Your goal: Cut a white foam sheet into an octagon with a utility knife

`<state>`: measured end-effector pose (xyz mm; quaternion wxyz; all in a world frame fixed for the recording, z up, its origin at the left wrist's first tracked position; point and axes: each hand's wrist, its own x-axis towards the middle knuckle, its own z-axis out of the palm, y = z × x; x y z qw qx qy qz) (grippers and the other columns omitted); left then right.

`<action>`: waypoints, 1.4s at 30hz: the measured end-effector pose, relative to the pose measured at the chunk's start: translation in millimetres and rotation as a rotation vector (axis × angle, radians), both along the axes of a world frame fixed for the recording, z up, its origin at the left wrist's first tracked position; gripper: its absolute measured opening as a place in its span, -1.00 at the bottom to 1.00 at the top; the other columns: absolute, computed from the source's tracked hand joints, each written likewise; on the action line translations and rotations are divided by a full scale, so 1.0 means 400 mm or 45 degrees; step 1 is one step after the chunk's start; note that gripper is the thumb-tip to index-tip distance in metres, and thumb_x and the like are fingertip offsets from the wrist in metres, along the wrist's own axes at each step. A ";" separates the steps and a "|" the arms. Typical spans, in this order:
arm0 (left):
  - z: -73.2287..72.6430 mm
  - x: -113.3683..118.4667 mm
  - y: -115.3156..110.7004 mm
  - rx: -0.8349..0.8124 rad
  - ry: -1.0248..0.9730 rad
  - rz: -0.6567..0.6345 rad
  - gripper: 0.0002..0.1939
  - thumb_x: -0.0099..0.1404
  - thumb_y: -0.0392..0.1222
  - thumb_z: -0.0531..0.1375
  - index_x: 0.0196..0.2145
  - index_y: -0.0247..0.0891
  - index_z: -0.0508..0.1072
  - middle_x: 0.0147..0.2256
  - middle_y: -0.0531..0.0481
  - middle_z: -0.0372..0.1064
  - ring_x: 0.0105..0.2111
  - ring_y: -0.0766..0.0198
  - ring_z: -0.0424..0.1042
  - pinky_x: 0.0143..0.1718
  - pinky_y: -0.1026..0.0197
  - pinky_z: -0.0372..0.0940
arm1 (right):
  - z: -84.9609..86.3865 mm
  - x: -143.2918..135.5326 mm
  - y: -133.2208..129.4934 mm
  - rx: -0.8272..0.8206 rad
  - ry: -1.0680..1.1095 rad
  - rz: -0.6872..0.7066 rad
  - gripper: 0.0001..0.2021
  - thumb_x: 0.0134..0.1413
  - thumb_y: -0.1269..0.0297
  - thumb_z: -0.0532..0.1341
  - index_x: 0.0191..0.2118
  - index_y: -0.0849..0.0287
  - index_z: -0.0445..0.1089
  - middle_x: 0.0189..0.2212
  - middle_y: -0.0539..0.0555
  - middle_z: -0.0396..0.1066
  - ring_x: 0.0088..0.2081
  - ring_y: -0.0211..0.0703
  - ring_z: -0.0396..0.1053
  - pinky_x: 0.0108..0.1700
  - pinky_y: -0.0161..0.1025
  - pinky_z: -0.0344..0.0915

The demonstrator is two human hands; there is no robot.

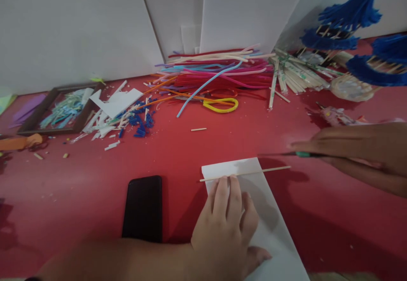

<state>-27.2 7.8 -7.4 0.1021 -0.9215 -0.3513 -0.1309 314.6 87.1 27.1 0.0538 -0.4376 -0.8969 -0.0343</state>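
Observation:
My left hand [227, 223] lies palm down on a folded white sheet [270, 238], fingers stretched out and thumb apart. Its fingertips press on a thin wooden stick [276, 169] laid across the sheet's far end, both ends sticking out past the edges. From the right edge comes my right hand [359, 154], closed around a thin knife [275, 154] with a green part near the fingers. The blade points left, just above the stick's right end; its outline is blurred. Left of my left hand rests a black phone [143, 208].
Behind lie a heap of pipe cleaners [219, 73], yellow-handled scissors [221, 105] and wrapped sticks [295, 75]. Blue-roofed models [346, 18] stand at the right back. Paper scraps [117, 103] and a brown frame [47, 128] are at left. A short stick piece [199, 129] lies mid-table.

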 end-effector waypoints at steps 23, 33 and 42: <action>-0.024 -0.005 0.026 0.057 -0.098 -0.004 -0.02 0.04 0.64 0.21 0.00 -0.37 0.51 0.04 -0.36 0.49 0.07 -0.20 0.44 0.01 -0.09 0.44 | -0.095 -0.111 0.015 0.325 0.123 -0.425 -0.62 0.40 0.20 0.01 0.11 0.14 0.50 0.00 0.31 0.50 -0.02 0.23 0.45 0.00 0.22 0.37; -0.009 -0.001 0.048 0.086 -0.104 0.019 0.04 -0.17 0.58 0.38 -0.02 -0.41 0.53 0.02 -0.31 0.49 -0.01 -0.16 0.47 -0.04 -0.03 0.47 | -0.073 -0.201 0.010 -0.396 0.603 0.075 -0.69 0.38 0.05 0.12 -0.20 0.04 0.58 -0.28 0.15 0.59 -0.25 -0.02 0.56 -0.18 -0.07 0.53; 0.010 0.013 0.011 0.065 -0.243 -0.116 -0.83 0.35 -0.19 0.33 -0.17 -0.36 0.56 -0.14 -0.16 0.53 -0.20 0.06 0.49 -0.27 0.08 0.48 | -0.087 -0.201 -0.014 -0.272 0.717 0.266 -0.79 0.39 0.35 0.12 -0.22 0.07 0.51 -0.35 0.07 0.55 -0.34 -0.17 0.54 -0.27 -0.26 0.47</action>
